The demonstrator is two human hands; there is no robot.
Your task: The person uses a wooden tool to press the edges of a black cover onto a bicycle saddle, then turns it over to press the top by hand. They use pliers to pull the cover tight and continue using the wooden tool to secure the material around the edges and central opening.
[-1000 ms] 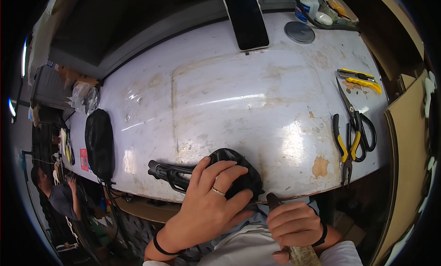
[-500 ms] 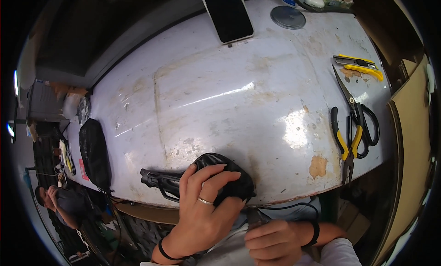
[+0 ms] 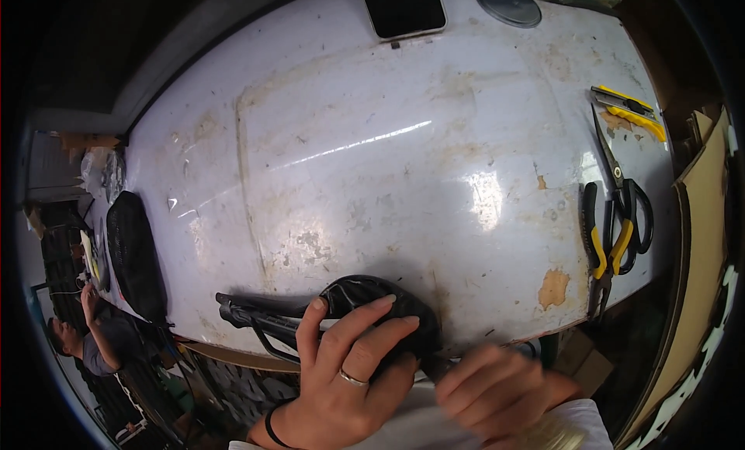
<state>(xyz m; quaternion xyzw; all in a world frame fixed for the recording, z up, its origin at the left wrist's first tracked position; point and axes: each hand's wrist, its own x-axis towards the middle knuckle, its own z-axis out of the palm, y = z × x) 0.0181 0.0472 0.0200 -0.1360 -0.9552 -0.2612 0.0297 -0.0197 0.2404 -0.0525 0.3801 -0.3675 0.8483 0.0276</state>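
A black bicycle saddle (image 3: 361,291) lies at the near edge of a worn white table (image 3: 349,139), with its rails (image 3: 248,314) pointing left. My left hand (image 3: 349,372), which wears a ring and a dark wristband, presses down on the saddle's wide end with its fingers spread over it. My right hand (image 3: 497,388) is blurred just right of the saddle, below the table edge. It is closed around a dark-handled tool whose tip touches the saddle's rear. Pale bristles show under the hand.
A dark phone (image 3: 403,7) and a round grey disc (image 3: 508,1) lie at the far edge. A yellow utility knife (image 3: 628,112), scissors (image 3: 625,194) and yellow-handled pliers (image 3: 601,252) lie at the right. Another black saddle (image 3: 136,256) lies at the left edge. A person (image 3: 93,341) sits below left.
The view has shifted closer to the table. My left hand stays on the saddle while my right hand has moved up toward the saddle's rear and is blurred with motion.
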